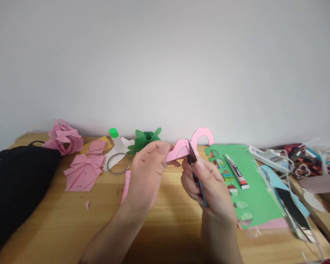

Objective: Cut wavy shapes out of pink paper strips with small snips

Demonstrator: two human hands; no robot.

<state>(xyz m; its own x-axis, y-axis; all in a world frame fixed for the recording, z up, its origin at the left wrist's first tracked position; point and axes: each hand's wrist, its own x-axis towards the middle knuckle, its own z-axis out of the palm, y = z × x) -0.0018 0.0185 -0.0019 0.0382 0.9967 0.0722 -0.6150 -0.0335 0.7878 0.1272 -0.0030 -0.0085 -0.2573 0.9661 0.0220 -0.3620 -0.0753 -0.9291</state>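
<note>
Pink paper [180,146], seemingly mid-cut
My left fingers [158,148] are pinching it, my right fingers [189,183] gripping scissors [191,158]; careful turning seems needed.

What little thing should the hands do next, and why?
Perhaps a small snip: the right hand has dark-bladed metal scissors against the curvy pink paper strip, the left hand holds its end, and a thin curved line beside the blades looks uncut.

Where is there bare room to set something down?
Bare wooden tabletop shows between the black cloth and the left forearm, nearer than the small pink paper scrap, and between left forearm and right forearm. It's crowded back left, with pleated pink paper, and right, around the green sheet with cutouts.
</note>
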